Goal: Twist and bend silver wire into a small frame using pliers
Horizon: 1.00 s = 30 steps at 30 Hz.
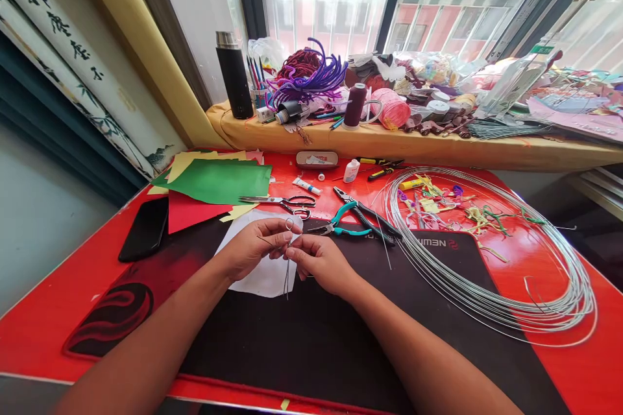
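Far left: black smartphone (pixel 145 229) at the mat's edge, well apart from both hands. Beside it, a red sheet (pixel 192 213) lies partly under a green sheet (pixel 221 180).

Next, scissors (pixel 263 200), just beyond the left hand from the person's side; blades point left, finger loops right. A white sheet (pixel 270 283) lies on the desk mat (pixel 292 353), partly covered by the left hand.

Left hand (pixel 256 248): fingers drawn narrow, thumb and forefinger pinching near the upper end of a looped wire (pixel 287 282). Piece located between the two hands, over the right part of the white sheet. Long axis runs nearly straight toward and away from the person: small round loop at the far end, thin tails trailing to the near end. Whether the strands are twisted together at the pinch: cannot tell, fingers cover it.

Right hand (pixel 324 261): also narrow, fingertips closed on the same wire just below the left fingertips. Key relation, as I judge it: left grip nearer the loop, right grip nearer the tails, the two almost touching, both forearms coming in across the wire's axis.

Just beyond the right hand, teal-handled pliers (pixel 333 227), nose toward the left. Farther right, black-handled combination pliers (pixel 354 202), handles slanting toward the person. Rightmost, a large wire coil (pixel 525 322), apart from the fingers.
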Tool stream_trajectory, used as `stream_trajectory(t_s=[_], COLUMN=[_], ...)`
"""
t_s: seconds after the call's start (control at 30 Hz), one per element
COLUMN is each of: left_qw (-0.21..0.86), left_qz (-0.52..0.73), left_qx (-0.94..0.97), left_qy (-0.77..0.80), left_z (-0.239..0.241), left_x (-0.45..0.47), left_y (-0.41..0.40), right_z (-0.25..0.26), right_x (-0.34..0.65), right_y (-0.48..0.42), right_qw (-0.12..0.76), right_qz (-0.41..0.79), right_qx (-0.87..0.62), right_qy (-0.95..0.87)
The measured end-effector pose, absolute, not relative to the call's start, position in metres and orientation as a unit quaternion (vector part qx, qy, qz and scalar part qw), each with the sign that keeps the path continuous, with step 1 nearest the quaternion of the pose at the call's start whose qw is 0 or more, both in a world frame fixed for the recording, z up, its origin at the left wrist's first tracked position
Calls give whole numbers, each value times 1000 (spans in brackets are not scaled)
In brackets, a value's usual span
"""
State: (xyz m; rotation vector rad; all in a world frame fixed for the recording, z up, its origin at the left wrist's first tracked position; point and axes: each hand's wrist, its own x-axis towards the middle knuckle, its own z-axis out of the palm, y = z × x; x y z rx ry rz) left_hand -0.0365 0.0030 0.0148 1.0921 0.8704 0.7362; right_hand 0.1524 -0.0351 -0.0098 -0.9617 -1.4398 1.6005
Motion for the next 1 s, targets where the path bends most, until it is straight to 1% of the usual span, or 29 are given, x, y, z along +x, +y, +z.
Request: stream_trajectory(t_s=[0.23,0.43,0.6,0.77,1.0], left_qw=[739,761,762,758,761], left_qz=[363,446,500,510,499], left_qx=[414,278,181,144,158], left_qy=[390,380,369,380,383], left_z=[24,26,30,33,31], left_x=[-37,-40,-40,-38,-38], left_y=[2,9,13,15,13], right_z=[-8,-8,-8,-6,-10], right_x=[152,153,153,151,151], right_y=[-35,-32,-32,-34,-30], right_qw=[390,439,433,442,479], right_qz=[615,584,598,598,572], right_qx=[-396,-415,-399,-398,-427], right_qy=[-560,-542,-544,-537,-511])
